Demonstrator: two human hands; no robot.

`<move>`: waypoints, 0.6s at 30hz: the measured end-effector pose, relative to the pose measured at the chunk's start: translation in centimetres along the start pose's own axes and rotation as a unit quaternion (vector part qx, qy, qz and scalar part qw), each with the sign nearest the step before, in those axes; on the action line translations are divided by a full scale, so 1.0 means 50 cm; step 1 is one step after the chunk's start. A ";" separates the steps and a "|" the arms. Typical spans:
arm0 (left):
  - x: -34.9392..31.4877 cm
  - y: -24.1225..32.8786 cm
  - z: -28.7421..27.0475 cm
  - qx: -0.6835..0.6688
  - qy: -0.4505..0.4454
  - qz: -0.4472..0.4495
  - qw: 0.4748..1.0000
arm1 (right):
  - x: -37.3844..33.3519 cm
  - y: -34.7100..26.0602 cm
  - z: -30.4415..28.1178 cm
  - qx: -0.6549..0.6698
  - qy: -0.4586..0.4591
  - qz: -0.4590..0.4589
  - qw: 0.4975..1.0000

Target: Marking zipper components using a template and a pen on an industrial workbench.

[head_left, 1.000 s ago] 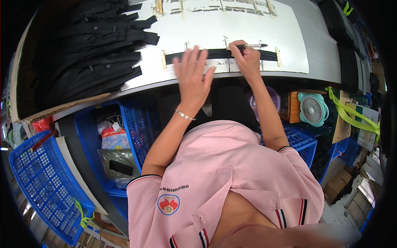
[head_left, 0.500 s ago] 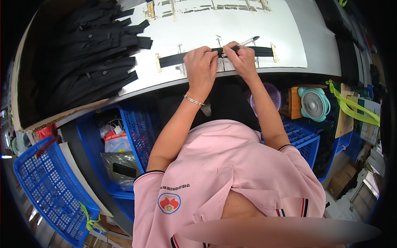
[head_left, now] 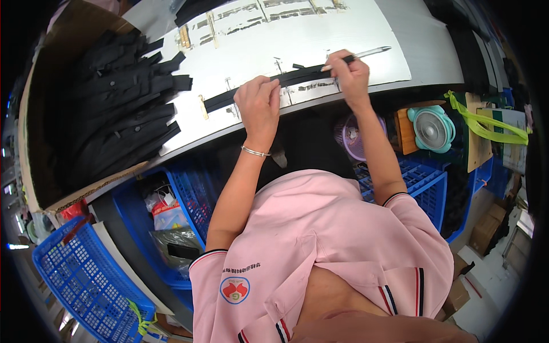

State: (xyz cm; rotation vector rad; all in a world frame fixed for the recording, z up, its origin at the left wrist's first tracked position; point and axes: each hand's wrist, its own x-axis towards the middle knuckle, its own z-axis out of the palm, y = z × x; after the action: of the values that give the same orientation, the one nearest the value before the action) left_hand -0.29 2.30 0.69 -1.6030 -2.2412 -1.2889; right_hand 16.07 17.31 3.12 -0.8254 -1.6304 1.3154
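Strip [head_left: 306,75] of matte black fabric slants across the smooth white, dark-smudged board [head_left: 354,34] on the tabletop [head_left: 432,57]. I see the grip of the left hand [head_left: 257,108] closed on it, fingers bunched, covering part of it. The right hand [head_left: 351,80] pinches a slim pen [head_left: 372,52] pointing right; I cannot tell whether it also nips the strip's hidden right end. Shadow obscures layered black pieces [head_left: 128,84] in the left cardboard box [head_left: 100,23].
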 end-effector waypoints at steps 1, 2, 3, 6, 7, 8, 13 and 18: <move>0.000 0.002 0.001 0.002 -0.003 -0.004 1.000 | 0.013 0.002 -0.022 -0.015 0.022 -0.018 0.999; 0.000 0.003 0.001 0.004 -0.007 -0.008 1.000 | 0.022 0.011 -0.041 -0.036 0.036 -0.011 0.999; 0.000 0.004 0.001 0.003 -0.008 -0.005 1.000 | 0.027 0.023 -0.051 -0.036 0.040 -0.012 0.999; 0.006 0.016 0.008 0.002 -0.007 0.002 1.000 | 0.028 0.056 -0.074 -0.081 0.015 0.018 0.996; 0.008 0.024 0.009 -0.004 -0.017 0.001 1.000 | 0.028 0.056 -0.073 -0.080 0.016 0.018 0.997; 0.011 0.034 0.012 -0.010 -0.029 -0.001 1.000 | 0.027 0.057 -0.071 -0.086 0.013 0.016 0.996; 0.057 0.096 0.087 -0.076 -0.039 0.065 0.994 | 0.033 0.066 -0.066 -0.112 0.008 -0.011 0.994; 0.070 0.107 0.150 -0.084 -0.039 0.072 0.993 | 0.032 0.055 -0.063 -0.137 -0.006 0.000 0.991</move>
State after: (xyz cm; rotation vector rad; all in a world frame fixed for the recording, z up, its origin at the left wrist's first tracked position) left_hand 5.34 10.40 0.77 -1.8655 -2.0626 -1.4336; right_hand 18.21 20.62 1.01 -0.9809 -1.8471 1.1114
